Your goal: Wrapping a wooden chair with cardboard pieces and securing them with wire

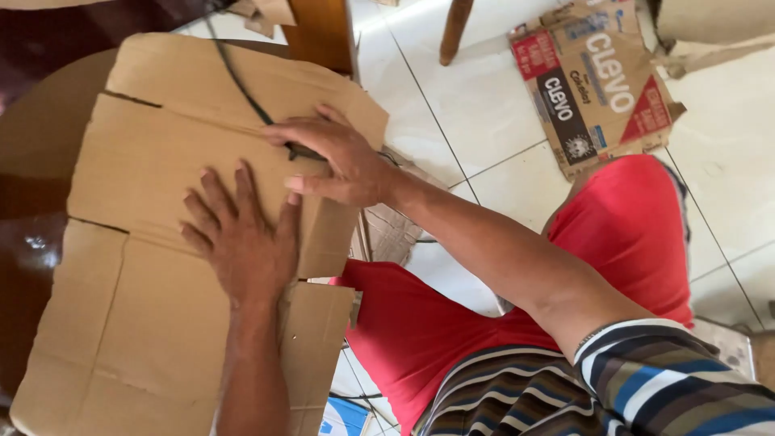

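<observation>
On the dark, glossy brown table (24, 242) lies one large flattened sheet of plain brown corrugated cardboard (161, 323), its flaps spread out and cut slits showing along the left edge. Two hands rest on it. The left hand (242, 238) lies flat, fingers spread, palm pressing the cardboard near its middle and gripping nothing. The right hand (335, 157) sits just above it, fingers curled loosely over a small dark thing that I cannot make out; a thin black cord (238, 81) runs from under this hand up across the sheet. Beyond the table's edge, on the white tiled floor (476, 105), lies a second flattened cardboard piece printed in red, black and blue (593, 81). Two wooden legs (323, 32) stand near the top. Red shorts (630, 234) and a striped shirt (565, 387) fill the lower right.
</observation>
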